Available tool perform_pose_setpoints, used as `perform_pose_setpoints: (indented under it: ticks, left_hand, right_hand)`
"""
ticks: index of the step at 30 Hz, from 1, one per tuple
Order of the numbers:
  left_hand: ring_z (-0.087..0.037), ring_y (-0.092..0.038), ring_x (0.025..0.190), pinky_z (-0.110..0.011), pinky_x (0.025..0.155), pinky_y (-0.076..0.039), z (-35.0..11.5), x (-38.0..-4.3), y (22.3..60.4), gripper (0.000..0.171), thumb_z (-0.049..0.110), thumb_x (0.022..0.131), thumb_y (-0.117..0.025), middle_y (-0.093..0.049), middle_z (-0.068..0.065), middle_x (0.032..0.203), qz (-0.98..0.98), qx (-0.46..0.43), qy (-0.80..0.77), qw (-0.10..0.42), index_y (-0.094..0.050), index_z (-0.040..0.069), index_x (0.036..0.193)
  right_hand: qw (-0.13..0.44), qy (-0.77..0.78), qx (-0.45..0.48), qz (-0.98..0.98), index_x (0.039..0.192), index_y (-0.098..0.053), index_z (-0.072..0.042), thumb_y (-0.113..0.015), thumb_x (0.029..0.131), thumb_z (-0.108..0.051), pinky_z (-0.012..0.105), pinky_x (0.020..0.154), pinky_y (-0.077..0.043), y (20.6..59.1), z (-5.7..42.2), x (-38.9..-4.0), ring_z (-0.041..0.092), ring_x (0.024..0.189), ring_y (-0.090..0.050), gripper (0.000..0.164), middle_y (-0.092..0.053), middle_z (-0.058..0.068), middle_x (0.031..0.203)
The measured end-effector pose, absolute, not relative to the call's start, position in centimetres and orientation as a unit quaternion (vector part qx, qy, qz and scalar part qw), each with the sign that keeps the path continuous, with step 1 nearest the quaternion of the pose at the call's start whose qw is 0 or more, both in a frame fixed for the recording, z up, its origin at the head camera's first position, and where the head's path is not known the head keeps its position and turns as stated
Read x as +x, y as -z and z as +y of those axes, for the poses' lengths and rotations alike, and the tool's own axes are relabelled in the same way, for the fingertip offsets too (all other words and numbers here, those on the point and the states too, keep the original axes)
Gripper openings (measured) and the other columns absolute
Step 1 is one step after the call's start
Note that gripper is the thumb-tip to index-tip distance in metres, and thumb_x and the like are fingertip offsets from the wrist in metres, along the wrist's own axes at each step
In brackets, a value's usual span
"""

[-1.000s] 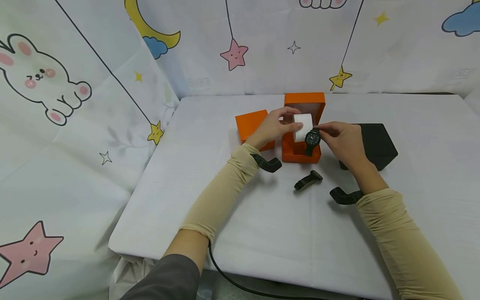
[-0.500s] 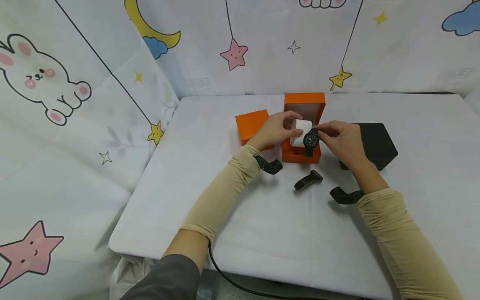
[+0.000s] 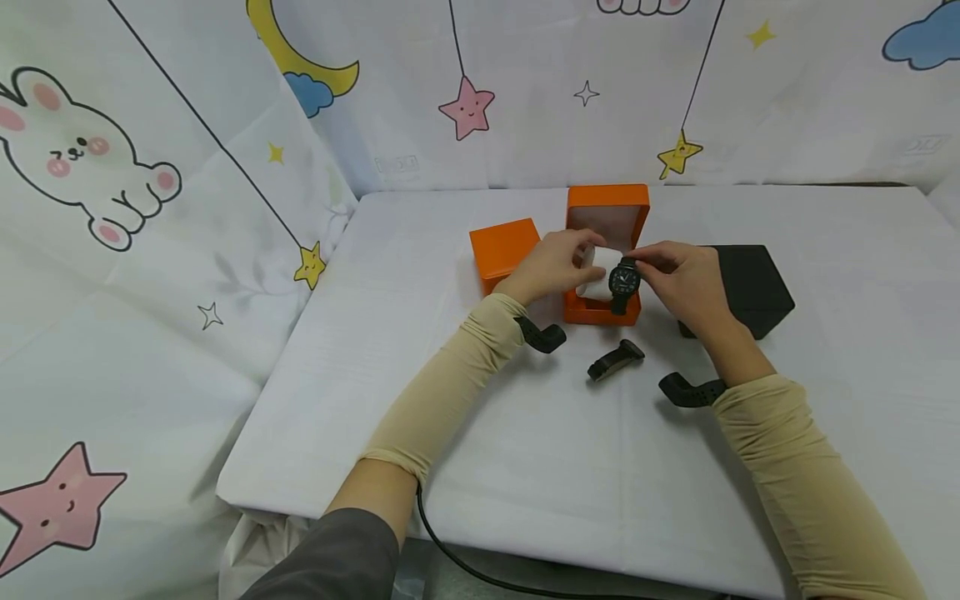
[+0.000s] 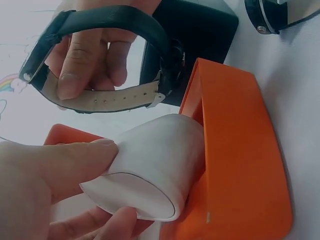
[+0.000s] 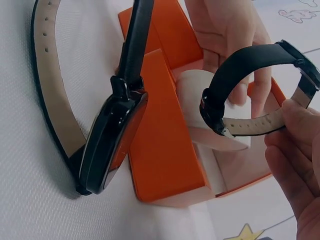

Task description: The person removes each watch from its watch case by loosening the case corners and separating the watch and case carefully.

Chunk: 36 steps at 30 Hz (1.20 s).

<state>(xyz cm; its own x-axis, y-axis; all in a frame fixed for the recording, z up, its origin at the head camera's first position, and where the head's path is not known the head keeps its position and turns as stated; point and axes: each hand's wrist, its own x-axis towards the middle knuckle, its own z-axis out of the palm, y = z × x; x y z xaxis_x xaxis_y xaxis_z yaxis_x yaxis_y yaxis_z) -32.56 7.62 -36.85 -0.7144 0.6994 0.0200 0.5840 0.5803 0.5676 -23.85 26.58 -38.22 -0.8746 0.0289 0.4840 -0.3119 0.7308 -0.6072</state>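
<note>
My left hand (image 3: 551,267) grips a white watch pillow (image 4: 157,150) with thumb and fingers, over the opened orange watch box (image 3: 600,317). In the left wrist view the pillow is tilted, its far end within the box's walls. My right hand (image 3: 686,279) pinches a black wristwatch (image 3: 624,282) by its band, just right of the pillow. Its leather strap is fastened into a loop, and the pillow is outside that loop. A second black watch (image 3: 616,360) lies on the white table in front of the box; the right wrist view shows it close up.
Left of the watch box sits another orange box (image 3: 504,248), partly behind my left hand. A black box (image 3: 756,290) stands to the right, partly covered by my right hand. A patterned cloth (image 3: 547,158) hangs behind the table (image 3: 450,475).
My left hand has lowered the white pillow, tipping it from upright toward lying down in the orange box. My right hand keeps the watch in nearly the same place.
</note>
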Motion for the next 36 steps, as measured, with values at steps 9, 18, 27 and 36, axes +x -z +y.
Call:
perform_pose_setpoints:
  ticks: [9, 18, 27, 36]
  left_hand:
    - [-0.01, -0.049, 0.081, -0.02, 0.069, -0.041, 7.9, -32.1, 36.7, 0.044, 0.039, 0.089, -0.052, -0.055, 0.001, 0.107, 0.897, 0.392, -0.191, 0.064, -0.045, 0.026, 0.131]
    - [-0.01, -0.051, 0.087, -0.022, 0.075, -0.043, 8.0, -31.8, 36.4, 0.044, 0.036, 0.093, -0.046, -0.055, -0.001, 0.118, 0.9, 0.4, -0.16, 0.068, -0.042, 0.025, 0.135]
    - [-0.01, -0.049, 0.096, -0.02, 0.081, -0.043, 7.9, -31.7, 36.9, 0.077, 0.046, 0.075, -0.067, -0.038, -0.004, 0.129, 0.893, 0.42, -0.137, 0.087, -0.034, 0.02, 0.139]
    - [-0.012, -0.049, 0.102, -0.023, 0.087, -0.043, 8.4, -31.5, 37.7, 0.077, 0.042, 0.076, -0.068, -0.036, -0.004, 0.132, 0.899, 0.405, -0.146, 0.078, -0.031, 0.019, 0.139]
  right_hand:
    - [0.226, -0.356, 0.065, -0.905, 0.098, -0.071, -0.012, -0.063, 0.084, -0.015, 0.004, 0.058, -0.038, 38.2, 26.5, -23.8, -0.016, 0.066, -0.047, 0.016, -0.07, 0.007, 0.09]
    - [0.224, -0.354, 0.065, -0.906, 0.098, -0.071, -0.012, -0.063, 0.084, -0.015, 0.004, 0.059, -0.037, 38.1, 26.4, -23.7, -0.018, 0.067, -0.046, 0.017, -0.069, 0.008, 0.091]
    - [0.239, -0.361, 0.077, -0.898, 0.097, -0.071, -0.011, -0.064, 0.083, -0.014, 0.003, 0.059, -0.037, 38.2, 26.5, -23.7, -0.02, 0.067, -0.046, 0.016, -0.07, 0.009, 0.09]
    - [0.251, -0.355, 0.082, -0.897, 0.098, -0.071, -0.011, -0.065, 0.083, -0.013, 0.003, 0.058, -0.037, 38.3, 26.5, -23.8, -0.021, 0.067, -0.045, 0.017, -0.07, 0.009, 0.09]
